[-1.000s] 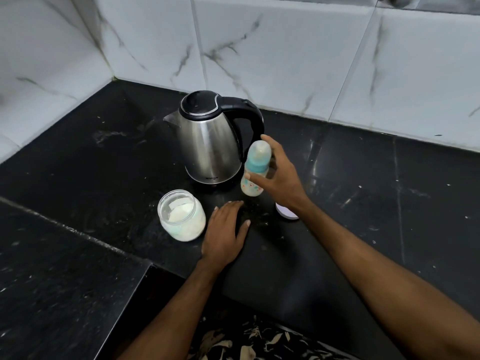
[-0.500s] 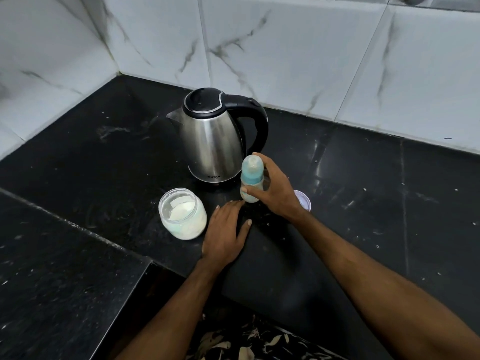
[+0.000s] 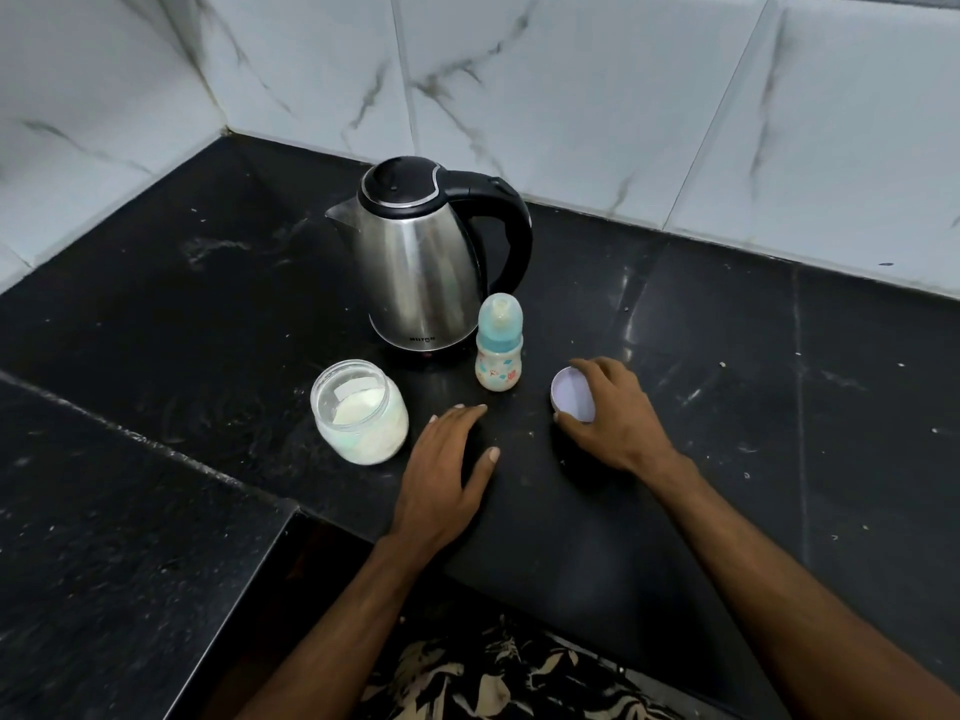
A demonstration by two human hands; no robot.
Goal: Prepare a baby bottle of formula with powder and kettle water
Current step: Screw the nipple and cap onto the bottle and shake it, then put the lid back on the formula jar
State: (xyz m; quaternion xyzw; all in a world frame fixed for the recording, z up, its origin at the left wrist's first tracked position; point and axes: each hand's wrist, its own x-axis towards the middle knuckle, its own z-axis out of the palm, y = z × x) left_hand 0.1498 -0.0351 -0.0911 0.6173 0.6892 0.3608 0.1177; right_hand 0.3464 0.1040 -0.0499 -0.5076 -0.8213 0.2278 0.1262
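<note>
Baby bottle [image 3: 498, 345] upright beside kettle [image 3: 421, 262]; right hand [image 3: 608, 413] grips lid [image 3: 571, 400]; left hand [image 3: 447, 470] flat.

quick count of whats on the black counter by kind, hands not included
steel electric kettle with black handle: 1
small baby bottle with teal cap: 1
open clear jar of white powder: 1
round white lid, under the right hand: 1
total: 4

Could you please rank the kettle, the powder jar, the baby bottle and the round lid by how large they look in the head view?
1. Kettle, clearly largest.
2. Powder jar.
3. Baby bottle, taller but slimmer than the jar, so that pair is close.
4. Round lid, partly covered by the right hand.
</note>
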